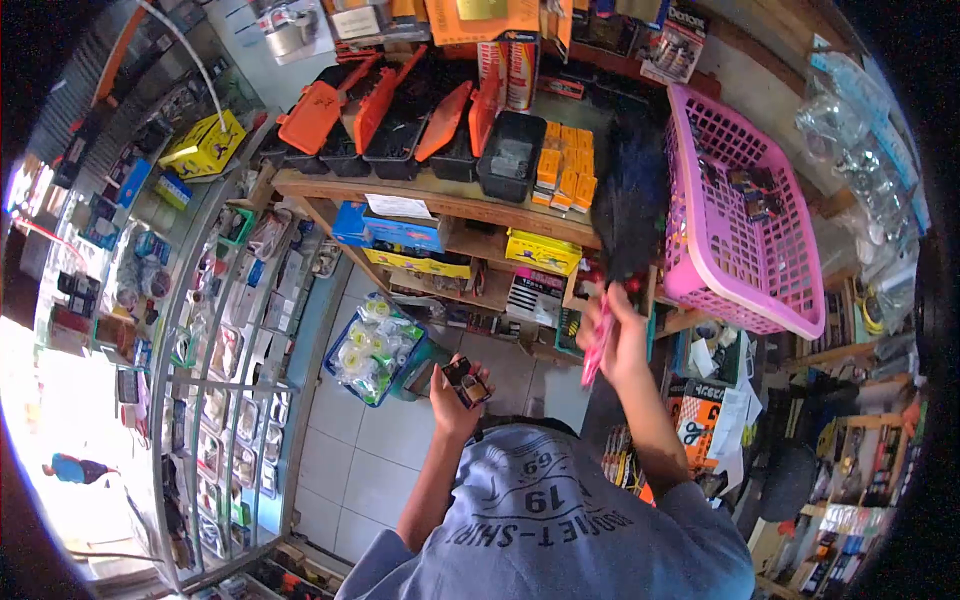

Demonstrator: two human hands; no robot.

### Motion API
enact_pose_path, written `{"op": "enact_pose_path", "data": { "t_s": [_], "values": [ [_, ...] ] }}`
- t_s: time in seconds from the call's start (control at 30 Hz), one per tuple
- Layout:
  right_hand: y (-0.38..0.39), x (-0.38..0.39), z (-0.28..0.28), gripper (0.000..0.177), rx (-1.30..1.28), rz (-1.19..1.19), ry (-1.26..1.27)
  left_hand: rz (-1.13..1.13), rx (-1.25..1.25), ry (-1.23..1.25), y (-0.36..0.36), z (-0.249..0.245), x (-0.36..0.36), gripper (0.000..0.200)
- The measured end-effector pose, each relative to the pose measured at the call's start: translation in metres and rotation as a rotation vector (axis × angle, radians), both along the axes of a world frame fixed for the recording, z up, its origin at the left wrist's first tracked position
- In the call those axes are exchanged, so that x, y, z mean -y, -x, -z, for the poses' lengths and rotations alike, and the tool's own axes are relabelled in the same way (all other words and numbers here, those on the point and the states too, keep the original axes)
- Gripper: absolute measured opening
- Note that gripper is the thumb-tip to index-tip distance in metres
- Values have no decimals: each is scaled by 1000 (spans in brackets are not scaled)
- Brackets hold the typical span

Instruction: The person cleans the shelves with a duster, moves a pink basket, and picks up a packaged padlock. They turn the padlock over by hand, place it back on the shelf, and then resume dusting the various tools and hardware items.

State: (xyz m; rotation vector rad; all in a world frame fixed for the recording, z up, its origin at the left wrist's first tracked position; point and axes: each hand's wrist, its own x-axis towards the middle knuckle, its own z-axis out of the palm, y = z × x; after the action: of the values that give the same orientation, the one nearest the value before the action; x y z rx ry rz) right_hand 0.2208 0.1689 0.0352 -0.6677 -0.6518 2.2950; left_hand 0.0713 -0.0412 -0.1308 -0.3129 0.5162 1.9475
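Note:
My right hand is closed around the pink handle of a feather duster. The duster's dark feathers rest against the shelf top, between small orange boxes and a pink plastic basket. Lower and further left, my left hand grips a small dark packet; its contents are too small to make out for sure. Beyond that hand, a blue-rimmed basket is filled with clear-wrapped goods with pale round parts.
Black bins with orange lids line the wooden shelf. Yellow and blue boxes sit beneath it. To the left stands a glass display case full of small goods. Hanging packets are at the right.

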Motion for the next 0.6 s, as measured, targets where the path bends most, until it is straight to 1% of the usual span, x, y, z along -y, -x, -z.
{"op": "enact_pose_path", "data": {
  "t_s": [0.07, 0.13, 0.2, 0.27, 0.33, 0.37, 0.4, 0.43, 0.47, 0.53, 0.57, 0.6],
  "values": [
    [-9, 24, 16, 26, 187, 12, -247, -27, 28, -11, 1, -2, 3, 43],
    [-27, 49, 38, 28, 319, -22, -410, -58, 27, 24, 5, -9, 6, 43],
    [-45, 75, 56, 27, 331, -26, -404, -83, 26, 58, 11, -14, 7, 42],
    [-74, 92, 101, 23, 338, -24, -419, -119, 29, -29, 19, -18, 8, 42],
    [-104, 103, 130, 17, 515, -69, -499, -135, 12, -28, 28, -25, 7, 43],
    [-118, 101, 149, 17, 515, -67, -505, -154, 0, -48, 32, -29, 6, 43],
    [-134, 97, 168, 19, 649, -119, -922, -170, -10, -68, 35, -33, 4, 44],
    [-139, 93, 171, 21, 775, -169, -1344, -173, -12, -109, 39, -37, 1, 44],
    [-144, 91, 173, 21, 779, -160, -1351, -167, -12, -119, 42, -41, -1, 44],
    [-141, 94, 144, 34, 972, -521, -1263, -186, -15, -77, 49, -56, -5, 46],
    [-134, 94, 127, 49, 932, -676, -1158, -177, -77, -77, 53, -57, -6, 50],
    [-130, 98, 118, 49, 934, -654, -1163, -164, -87, -89, 55, -64, -7, 50]
  ]
}}
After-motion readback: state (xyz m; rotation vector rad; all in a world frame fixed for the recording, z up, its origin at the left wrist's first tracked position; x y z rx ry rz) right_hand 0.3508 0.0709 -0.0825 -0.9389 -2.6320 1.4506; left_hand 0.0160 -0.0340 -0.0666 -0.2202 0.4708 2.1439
